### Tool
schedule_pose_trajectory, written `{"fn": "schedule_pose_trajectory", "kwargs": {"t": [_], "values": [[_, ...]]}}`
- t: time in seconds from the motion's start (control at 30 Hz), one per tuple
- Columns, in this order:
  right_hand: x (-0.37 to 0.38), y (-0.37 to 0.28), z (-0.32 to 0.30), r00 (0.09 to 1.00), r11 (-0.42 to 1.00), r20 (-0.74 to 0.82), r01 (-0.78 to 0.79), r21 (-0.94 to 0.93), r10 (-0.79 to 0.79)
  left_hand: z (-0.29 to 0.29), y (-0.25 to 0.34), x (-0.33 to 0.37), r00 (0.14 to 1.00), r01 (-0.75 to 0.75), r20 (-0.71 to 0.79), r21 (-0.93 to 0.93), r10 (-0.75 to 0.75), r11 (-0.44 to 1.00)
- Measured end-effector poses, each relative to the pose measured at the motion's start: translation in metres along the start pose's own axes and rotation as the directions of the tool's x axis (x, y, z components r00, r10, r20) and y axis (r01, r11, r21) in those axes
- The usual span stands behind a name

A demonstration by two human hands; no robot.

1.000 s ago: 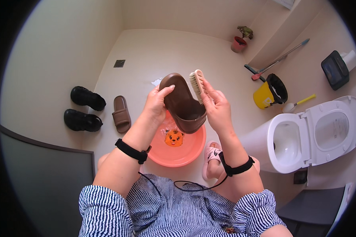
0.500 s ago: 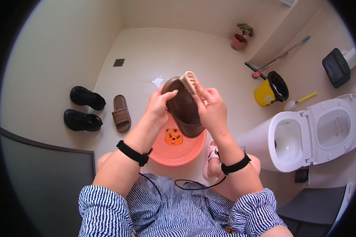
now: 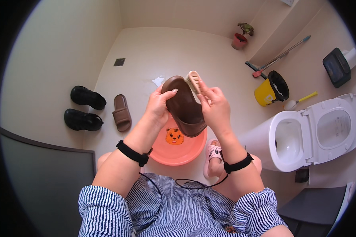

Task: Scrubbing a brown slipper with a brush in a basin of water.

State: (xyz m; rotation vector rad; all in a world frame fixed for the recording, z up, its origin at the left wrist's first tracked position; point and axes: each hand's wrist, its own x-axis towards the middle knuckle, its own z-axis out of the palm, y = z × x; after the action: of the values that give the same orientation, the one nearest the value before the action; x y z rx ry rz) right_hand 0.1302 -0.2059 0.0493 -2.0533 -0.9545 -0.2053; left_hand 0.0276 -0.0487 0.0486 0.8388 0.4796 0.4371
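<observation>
A brown slipper is held up over a pink basin by my left hand, thumb on its inner face and fingers behind the edge. My right hand is closed round a pale scrub brush. The brush's bristles face the slipper's right edge near the toe-far end, and whether they touch I cannot tell. Inside the basin shows a tiger-face picture. The matching brown slipper lies on the floor to the left.
Black shoes stand by the left wall. On the right are a white toilet with its lid up, a yellow bin, a yellow-handled toilet brush and a long-handled tool. A potted plant sits in the far corner.
My right hand and the brush have shifted slightly right, from over the slipper's inner face to its right edge. My left hand and the slipper stay nearly still.
</observation>
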Motion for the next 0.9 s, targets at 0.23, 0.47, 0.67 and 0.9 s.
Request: {"fn": "schedule_pose_trajectory", "kwargs": {"t": [0.23, 0.47, 0.67, 0.9], "values": [[-0.010, -0.016, 0.006, 0.994, 0.992, 0.028, 0.108, 0.066, -0.110, -0.002, -0.003, 0.003, 1.000, -0.031, 0.006, -0.018, 0.031, 0.999], [-0.004, -0.008, 0.007, 0.998, 0.996, 0.021, 0.067, -0.059, -0.066, -0.003, -0.002, 0.003, 1.000, 0.006, 0.018, -0.055, -0.005, 0.998], [-0.015, -0.025, 0.010, 0.977, 0.980, 0.082, 0.196, 0.016, -0.197, -0.007, -0.007, 0.009, 0.999, -0.007, -0.043, -0.062, 0.004, 0.998], [-0.006, -0.015, 0.001, 0.988, 0.971, 0.081, 0.148, -0.186, -0.135, -0.009, -0.005, 0.009, 0.999, 0.007, -0.049, -0.055, -0.010, 0.998]]}}
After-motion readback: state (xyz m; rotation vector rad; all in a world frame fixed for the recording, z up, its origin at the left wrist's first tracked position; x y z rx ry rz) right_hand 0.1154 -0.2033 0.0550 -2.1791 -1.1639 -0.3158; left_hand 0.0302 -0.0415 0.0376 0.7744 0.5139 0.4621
